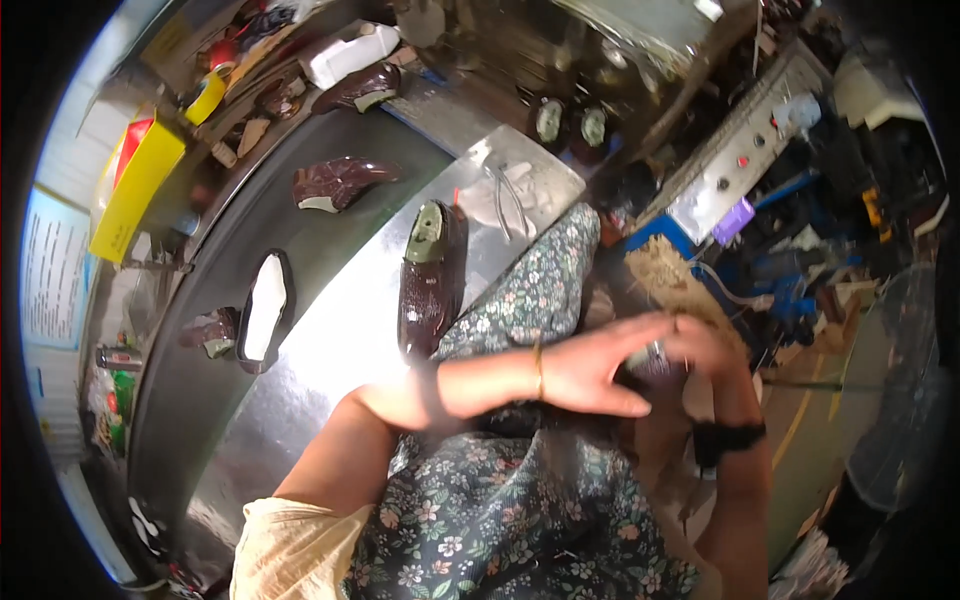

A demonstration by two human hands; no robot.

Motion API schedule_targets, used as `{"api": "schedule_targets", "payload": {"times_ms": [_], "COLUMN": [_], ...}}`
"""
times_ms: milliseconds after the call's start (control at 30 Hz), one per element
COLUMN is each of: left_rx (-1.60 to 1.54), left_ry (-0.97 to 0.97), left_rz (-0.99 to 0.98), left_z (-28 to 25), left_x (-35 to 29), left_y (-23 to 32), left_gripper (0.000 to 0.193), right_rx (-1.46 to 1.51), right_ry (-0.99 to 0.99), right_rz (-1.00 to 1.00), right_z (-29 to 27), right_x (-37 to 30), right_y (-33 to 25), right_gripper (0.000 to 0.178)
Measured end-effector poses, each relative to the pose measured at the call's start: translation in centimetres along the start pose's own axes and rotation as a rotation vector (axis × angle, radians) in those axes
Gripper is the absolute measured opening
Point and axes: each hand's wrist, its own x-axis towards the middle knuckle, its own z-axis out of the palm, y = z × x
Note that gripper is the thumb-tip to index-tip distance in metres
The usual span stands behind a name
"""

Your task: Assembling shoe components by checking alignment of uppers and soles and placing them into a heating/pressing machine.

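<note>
My left hand (pixel 600 365) reaches across to the right over my lap, its fingers stretched out and the thumb apart. My right hand (pixel 705 350) meets it there, fingers bent toward the left and smeared by motion. Below and between them shows a dark purplish thing (pixel 660 372), partly hidden, perhaps a shoe; I cannot tell whether either hand touches it. Left of my hands, a dark brown shoe on a green last (pixel 428 275) lies on the shiny metal table (pixel 335 335). Metal pincers (pixel 512 205) rest on a pale cloth (pixel 480 200) at the table's far corner.
Along the black conveyor belt (pixel 250 200) lie a glossy brown shoe (pixel 340 183), an upturned shoe with a white sole (pixel 265 305) and another brown shoe (pixel 212 332). Two lasted shoes (pixel 592 130) stand beyond the table. A control panel (pixel 725 190) with knobs rises at right.
</note>
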Motion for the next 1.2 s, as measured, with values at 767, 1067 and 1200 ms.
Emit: {"api": "schedule_targets", "payload": {"times_ms": [767,1067,1200], "left_rx": [-0.151,-0.522,0.006], "left_ry": [1.375,0.886,0.534], "left_rz": [-0.698,-0.34,-0.219], "left_z": [-15.1,-8.3,-6.6], "left_x": [-17.0,-3.9,-3.7], "left_y": [-10.0,-0.6,2.8], "left_gripper": [0.048,0.069,0.056], "right_rx": [-0.243,0.811,0.32], "right_ry": [0.764,0.335,0.706], "right_rz": [-0.569,-0.28,-0.638], "right_z": [-2.1,9.7,1.4], "right_x": [39.2,9.8,-1.1], "right_y": [-6.1,-5.8,-6.0], "right_gripper": [0.04,0.074,0.077]}}
